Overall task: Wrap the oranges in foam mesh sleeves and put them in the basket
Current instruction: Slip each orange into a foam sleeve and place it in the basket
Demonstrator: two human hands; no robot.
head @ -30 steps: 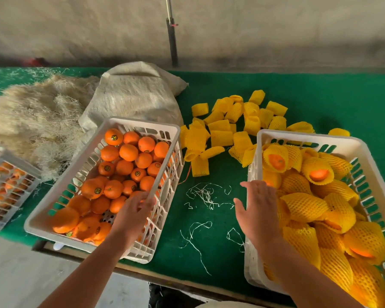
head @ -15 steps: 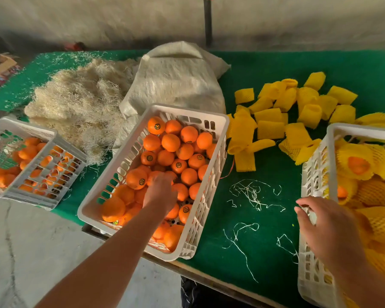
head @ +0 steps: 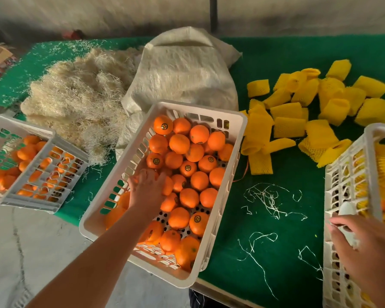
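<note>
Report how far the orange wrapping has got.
Done: wrapped oranges already lie in the right basket. In hand: the left hand reaches among bare oranges in the middle basket; the right hand is at the right basket's wall. Left: many bare oranges, and loose foam sleeves on the table.

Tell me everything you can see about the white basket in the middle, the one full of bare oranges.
The middle basket is a rectangular crate of what looks like white plastic, with slotted walls and a perforated floor. It lies at an angle on the green table cover, its near corner jutting past the table's edge. Unwrapped oranges fill it, several bearing small round stickers. The left hand reaches inside, onto the fruit. A pale woven sack lies just behind it, loose yellow foam sleeves beside it.
</note>
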